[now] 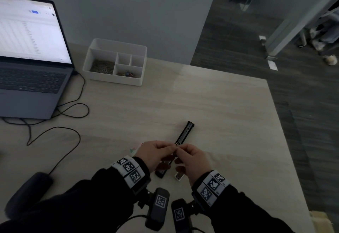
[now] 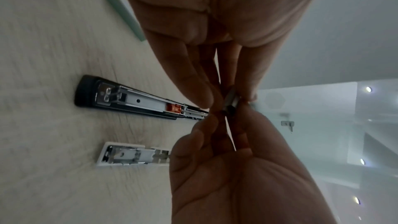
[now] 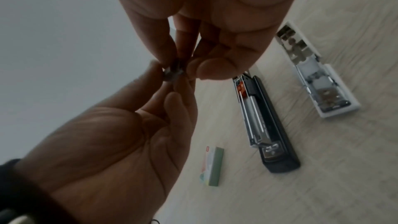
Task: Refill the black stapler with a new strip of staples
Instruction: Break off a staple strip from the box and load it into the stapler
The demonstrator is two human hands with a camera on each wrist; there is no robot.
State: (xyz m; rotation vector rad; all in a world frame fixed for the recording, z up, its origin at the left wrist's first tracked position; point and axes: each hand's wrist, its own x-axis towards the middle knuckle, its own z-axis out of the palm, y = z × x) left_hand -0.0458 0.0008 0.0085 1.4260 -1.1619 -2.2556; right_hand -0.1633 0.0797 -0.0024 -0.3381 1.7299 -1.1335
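Observation:
The black stapler (image 1: 183, 135) lies opened flat on the table, its metal staple channel (image 2: 146, 101) facing up with an orange pusher inside. Just above its near half, my left hand (image 1: 171, 147) and right hand (image 1: 180, 149) meet fingertip to fingertip. Both pinch a short silvery strip of staples (image 2: 231, 99), which also shows between the fingertips in the right wrist view (image 3: 172, 72). The strip is held in the air, apart from the stapler. A small green staple box (image 3: 212, 166) lies on the table to the left, partly hidden under my left hand in the head view.
A white stapler (image 2: 129, 154) lies opened flat beside the black one, on the right. A white desk organiser (image 1: 114, 61) stands at the back, a laptop (image 1: 31, 58) with trailing cables (image 1: 73, 108) to the left. The table edge (image 1: 278, 122) runs along the right.

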